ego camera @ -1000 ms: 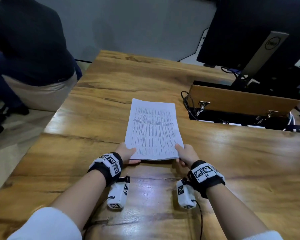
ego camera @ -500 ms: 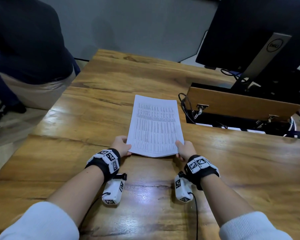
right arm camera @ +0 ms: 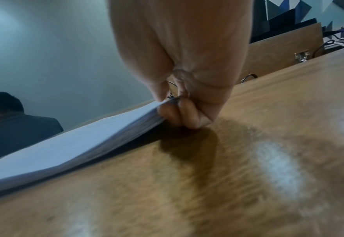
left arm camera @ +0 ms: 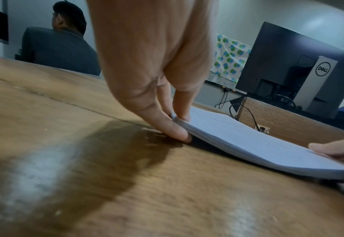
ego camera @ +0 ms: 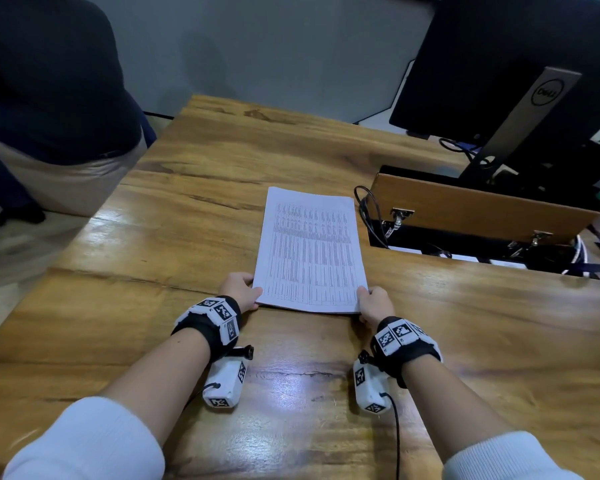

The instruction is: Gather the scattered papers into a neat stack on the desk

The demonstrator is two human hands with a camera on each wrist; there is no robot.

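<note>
Left hand (ego camera: 238,289): pinches the near left corner of the paper stack (ego camera: 310,251), thumb on top and fingers underneath, as the left wrist view shows. Corner raised slightly off the tabletop (ego camera: 187,220).

Right hand (ego camera: 374,304): grips the near right corner of the same stack, thumb on top, fingers curled beneath the edge. This corner is also lifted; the right wrist view shows the sheets fanning a little at the side edge.

Paper stack: white printed sheets, many thin layers, edges broadly aligned. Lies in the middle of the tabletop, directly ahead of both hands. Long axis runs away from the person, tilted slightly to the left at the far end. Far end appears to rest on the wood; the near end is held up between the hands. Both hands are equally near, one at each near corner. No loose sheets seen elsewhere. Judgement: gathering looks done; what remains is to square the edges and lay the near end down flat.

Writing on top sheet: dense rows and columns, too small to read.

Tabletop: wood grain, glossy, with glare patches.

Cable hatch (ego camera: 471,209): wooden flap propped open to the right of the stack, black cables inside.

Monitor (ego camera: 499,64): rear side showing; stand marked "DELL".

Seated person (ego camera: 49,81): far left, dark jacket, back turned.
</note>
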